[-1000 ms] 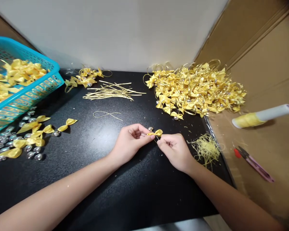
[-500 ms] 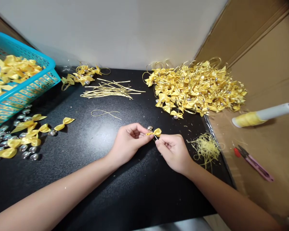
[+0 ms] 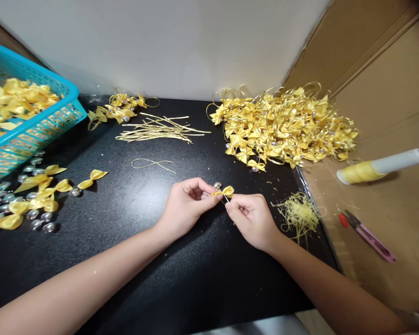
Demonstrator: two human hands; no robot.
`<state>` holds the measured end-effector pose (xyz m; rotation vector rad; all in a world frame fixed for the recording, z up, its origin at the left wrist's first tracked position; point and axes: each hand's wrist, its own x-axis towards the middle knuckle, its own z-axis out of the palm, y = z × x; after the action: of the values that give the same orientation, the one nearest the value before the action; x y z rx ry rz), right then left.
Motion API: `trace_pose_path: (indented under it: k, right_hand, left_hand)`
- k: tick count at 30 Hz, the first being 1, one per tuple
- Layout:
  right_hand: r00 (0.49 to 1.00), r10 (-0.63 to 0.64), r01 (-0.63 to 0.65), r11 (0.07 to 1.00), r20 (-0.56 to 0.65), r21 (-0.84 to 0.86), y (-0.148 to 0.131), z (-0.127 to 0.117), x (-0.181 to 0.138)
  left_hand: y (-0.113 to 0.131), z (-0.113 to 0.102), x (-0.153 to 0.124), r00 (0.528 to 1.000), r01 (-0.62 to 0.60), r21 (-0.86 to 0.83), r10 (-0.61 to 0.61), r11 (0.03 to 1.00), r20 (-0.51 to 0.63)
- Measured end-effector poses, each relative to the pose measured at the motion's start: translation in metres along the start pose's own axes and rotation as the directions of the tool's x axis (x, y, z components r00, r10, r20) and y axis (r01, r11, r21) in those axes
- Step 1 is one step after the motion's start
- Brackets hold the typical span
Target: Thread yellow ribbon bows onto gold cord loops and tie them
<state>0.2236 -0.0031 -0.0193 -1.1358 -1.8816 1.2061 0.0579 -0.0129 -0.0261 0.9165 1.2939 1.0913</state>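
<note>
A small yellow ribbon bow (image 3: 226, 190) with a silver bell (image 3: 217, 185) at its back is pinched between my two hands over the black table (image 3: 132, 260). My left hand (image 3: 185, 207) is closed on the bow's left end. My right hand (image 3: 251, 218) is closed in a pinch just below the bow's right side, on a thin thread or cord that I can barely see. Both hands rest near the table's middle.
A big heap of finished yellow bows (image 3: 282, 128) lies at the back right. Gold cords (image 3: 160, 129) and one looped cord (image 3: 153, 164) lie behind my hands. At the left are a blue basket (image 3: 28, 135), loose bows (image 3: 42, 190) and bells (image 3: 38, 222). Thread scraps (image 3: 298, 215), a spool (image 3: 380, 167) and snips (image 3: 366, 236) sit on the right.
My hands have hardly moved; the right one shifted slightly under the bow. The view drifted a little, so the basket sits further left.
</note>
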Motion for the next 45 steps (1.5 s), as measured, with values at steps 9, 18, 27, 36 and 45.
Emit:
trace_pose_path:
  k: [9,18,27,36,45]
  right_hand:
    - [1.000,0.005,-0.005,1.000,0.006,-0.005,0.0014,0.0003,0.0006]
    - [0.999,0.035,-0.034,0.999,0.020,-0.007,-0.0038,-0.0006,0.0022]
    - [0.996,0.080,-0.081,0.997,0.039,0.010,-0.0018,-0.0001,0.0036]
    - [1.000,0.025,-0.027,0.997,-0.017,-0.073,-0.0008,0.0057,0.0019]
    - [0.997,-0.055,0.048,0.989,-0.049,-0.143,0.0011,0.0064,0.0024]
  left_hand:
    - [-0.0008,0.0002,-0.0007,1.000,-0.004,0.000,0.004,1.000,0.000]
    - [0.0002,0.0006,-0.0001,1.000,-0.018,0.003,0.018,1.000,-0.006]
    - [0.0016,0.0017,-0.0022,0.999,-0.049,0.004,0.049,0.999,0.002]
    - [0.0013,0.0013,-0.0040,0.996,-0.081,0.006,0.080,0.997,0.032]
    - [0.0025,0.0020,-0.0047,0.983,-0.163,0.020,0.161,0.986,0.085]
